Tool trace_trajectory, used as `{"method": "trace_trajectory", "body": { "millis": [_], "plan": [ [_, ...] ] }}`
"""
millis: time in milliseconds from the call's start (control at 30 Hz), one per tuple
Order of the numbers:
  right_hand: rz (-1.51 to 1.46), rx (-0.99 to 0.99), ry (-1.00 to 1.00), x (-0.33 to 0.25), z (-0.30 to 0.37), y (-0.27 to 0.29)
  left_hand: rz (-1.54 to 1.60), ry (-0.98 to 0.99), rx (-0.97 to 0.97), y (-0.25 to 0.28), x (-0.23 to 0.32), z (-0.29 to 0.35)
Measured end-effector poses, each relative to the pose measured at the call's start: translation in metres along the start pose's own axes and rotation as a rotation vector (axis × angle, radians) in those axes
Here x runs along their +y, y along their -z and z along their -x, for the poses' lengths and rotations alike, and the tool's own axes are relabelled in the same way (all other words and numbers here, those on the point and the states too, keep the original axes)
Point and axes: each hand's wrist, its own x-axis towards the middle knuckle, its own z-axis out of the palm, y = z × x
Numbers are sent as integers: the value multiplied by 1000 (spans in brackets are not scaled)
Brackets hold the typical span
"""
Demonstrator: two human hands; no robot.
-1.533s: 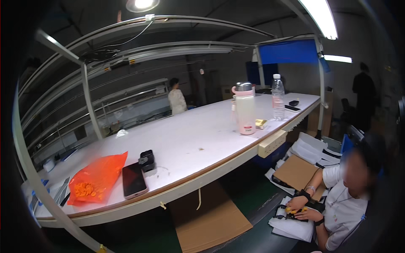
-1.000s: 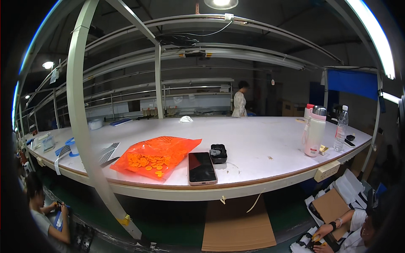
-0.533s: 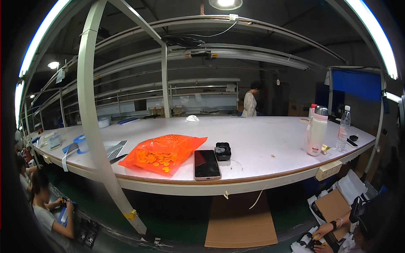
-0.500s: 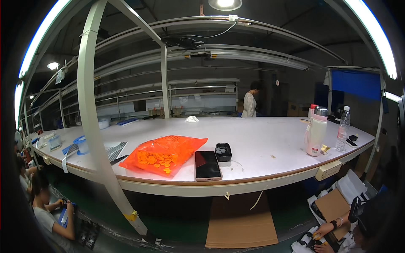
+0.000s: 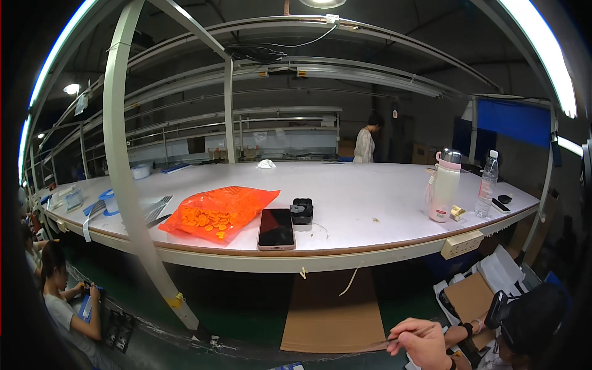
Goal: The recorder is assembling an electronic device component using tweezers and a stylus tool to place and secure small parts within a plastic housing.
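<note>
My right hand [image 5: 420, 343] has come up at the lower edge, right of the middle. Its fingers are pinched together on a thin dark pointed tool [image 5: 391, 341], whose tip points left; its exact kind is hard to make out. Beneath the table, a flat brown cardboard sheet [image 5: 333, 311] lies just left of this hand. My left hand is out of sight. On the table's near edge, farther off, are an orange plastic bag [image 5: 216, 213] of round orange pieces, a dark-screened phone [image 5: 276, 229] and a small black box [image 5: 301, 211].
A long white table [image 5: 351, 203] spans the view, with a metal post [image 5: 123, 123] at left. At right stand a white flask [image 5: 445, 188], a clear bottle [image 5: 487, 185] and a socket strip [image 5: 462, 245]. Co-workers sit at lower left [image 5: 65, 302] and lower right [image 5: 530, 327]; another person [image 5: 365, 143] stands behind.
My right hand has entered from the lower edge with the thin tool in its fingers. The whole view has shifted, so the table and its things appear higher and farther left.
</note>
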Motion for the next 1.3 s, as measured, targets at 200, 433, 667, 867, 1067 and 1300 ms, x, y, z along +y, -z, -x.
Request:
{"method": "trace_trajectory", "body": {
  "millis": [200,433,667,867,1067,1300],
  "plan": [
    [-112,4,244,-48,-82,-48,20,-93,-74,-3,-25,1],
    [336,-98,335,-90,-225,-133,91,-504,-389,22,-30,-12],
    [1144,-175,882,-86,-264,-241,150,-448,-473,-5,-46,-17],
    [1134,-207,751,-74,-362,-296,62,-490,-330,-39,-63,-34],
    [1305,-154,697,-58,-464,-354,215,-401,-365,-56,-76,-61],
    [1943,-35,805,-11,-506,-404,367,-19,-300,-60,-102,-51]
  ]
}}
